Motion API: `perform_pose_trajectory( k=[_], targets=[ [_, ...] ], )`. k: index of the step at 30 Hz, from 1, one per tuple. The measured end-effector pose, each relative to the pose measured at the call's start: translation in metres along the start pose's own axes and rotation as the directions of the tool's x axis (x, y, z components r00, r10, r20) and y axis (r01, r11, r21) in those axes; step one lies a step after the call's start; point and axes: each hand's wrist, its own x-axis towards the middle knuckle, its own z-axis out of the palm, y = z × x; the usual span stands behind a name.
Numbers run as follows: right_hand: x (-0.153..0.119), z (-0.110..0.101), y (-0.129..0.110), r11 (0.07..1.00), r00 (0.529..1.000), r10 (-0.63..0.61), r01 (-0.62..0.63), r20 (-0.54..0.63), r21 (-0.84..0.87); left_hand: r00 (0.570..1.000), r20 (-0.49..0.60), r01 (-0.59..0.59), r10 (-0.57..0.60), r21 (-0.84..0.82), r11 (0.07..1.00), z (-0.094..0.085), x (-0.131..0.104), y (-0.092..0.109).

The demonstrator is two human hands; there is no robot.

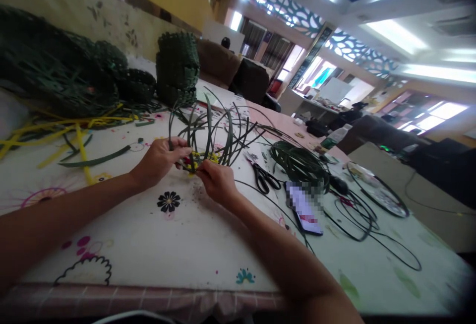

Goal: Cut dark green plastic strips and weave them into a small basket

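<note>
A small piece of weaving (pixel 204 158) in yellow, red and dark green lies between my hands, with long green strips curving up and out from it. My left hand (pixel 162 158) is closed on its left side, thumb and fingers pinching at a green strip. On the near right side, my right hand (pixel 217 177) pinches the edge of the weaving, its fingertips close to the yellow part. The exact strips under the fingertips are too small to tell apart.
Black-handled scissors (pixel 262 177), a phone (pixel 305 210) and a coil of green strips (pixel 299 162) lie to the right. Dark green woven baskets (pixel 177 68) stand at the back left, near yellow strips (pixel 80 148). A floral cloth (pixel 148 244) covers the table.
</note>
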Motion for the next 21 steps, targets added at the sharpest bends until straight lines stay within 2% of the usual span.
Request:
perform_pose_trajectory(
  k=[3, 7, 10, 12, 16, 18, 21],
  targets=[
    [-0.001, 0.002, 0.0, 1.0, 0.999, -0.023, 0.023, -0.033, 0.018, 0.999, 0.005, -0.035, 0.035, 0.034, 0.999, 0.0, -0.001, -0.001],
    [-0.004, 0.002, -0.01, 0.959, 0.99, -0.13, 0.112, -0.052, -0.262, 0.988, -0.001, -0.152, 0.156, 0.217, 0.964, -0.004, -0.006, 0.002],
    [-0.005, -0.003, -0.017, 0.929, 0.985, -0.172, 0.169, 0.019, -0.329, 0.973, 0.028, -0.228, 0.231, 0.317, 0.921, -0.005, -0.009, 0.006],
    [-0.004, -0.007, -0.019, 0.941, 0.99, -0.131, 0.143, 0.062, -0.307, 0.974, 0.039, -0.226, 0.225, 0.302, 0.926, -0.004, -0.008, 0.006],
    [0.0, -0.009, -0.014, 0.977, 0.994, -0.002, 0.024, 0.105, -0.212, 0.99, 0.028, -0.143, 0.14, 0.23, 0.963, 0.0, -0.004, 0.0],
    [0.001, -0.008, -0.008, 0.994, 0.995, 0.018, -0.007, 0.094, -0.114, 0.991, 0.036, -0.132, 0.128, 0.19, 0.973, 0.0, -0.002, -0.002],
    [0.004, -0.008, 0.004, 0.994, 0.999, 0.05, -0.052, 0.016, 0.094, 0.988, 0.081, -0.141, 0.135, 0.069, 0.988, -0.004, -0.001, -0.002]
  ],
)
